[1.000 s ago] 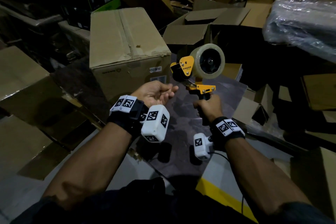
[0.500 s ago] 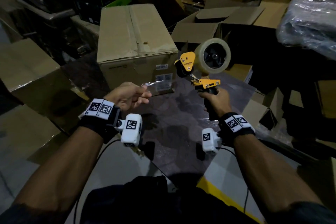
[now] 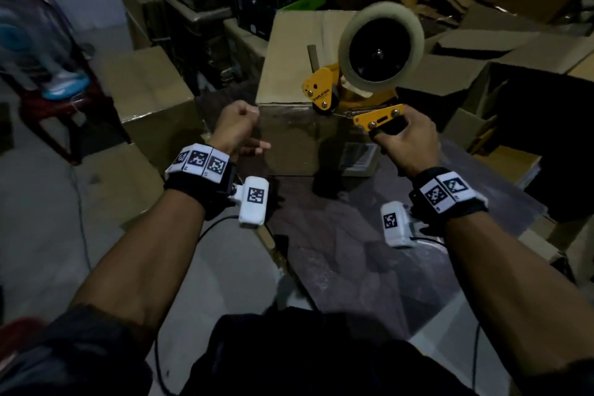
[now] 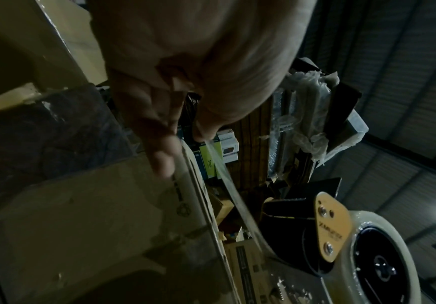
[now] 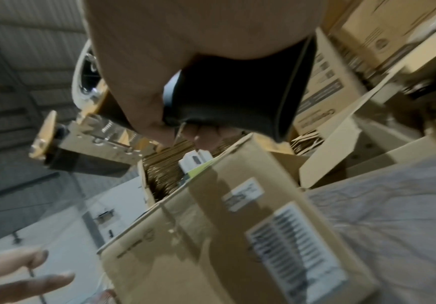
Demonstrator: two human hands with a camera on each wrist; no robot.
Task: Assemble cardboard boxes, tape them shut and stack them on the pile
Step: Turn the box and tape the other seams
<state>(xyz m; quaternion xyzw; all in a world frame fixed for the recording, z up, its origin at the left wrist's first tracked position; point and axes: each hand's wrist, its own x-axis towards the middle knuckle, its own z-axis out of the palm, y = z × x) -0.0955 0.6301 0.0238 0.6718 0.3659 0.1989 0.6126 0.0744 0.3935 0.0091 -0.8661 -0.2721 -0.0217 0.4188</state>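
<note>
Hands work at a cardboard box (image 3: 308,74) on a dark mat (image 3: 353,251), seen from the head: the right hand (image 3: 408,141) grips a tape dispenser (image 3: 369,74) by its handle, above the box's near edge. Left wrist view: the left hand (image 4: 175,92) pinches a clear tape strip (image 4: 227,185) stretched from the dispenser. Right wrist view: fingers (image 5: 138,92) wrap the black handle, the labelled box just below.

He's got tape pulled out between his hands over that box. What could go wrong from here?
1. The tape strip stretches bare from the left hand to the dispenser; it might twist or stick to itself before it reaches the box.
2. Only the fingertips pinch the strip's end, so it could slip free.
3. The right hand holds the dispenser above the box's near edge; laid askew, the tape may miss the seam.
</note>
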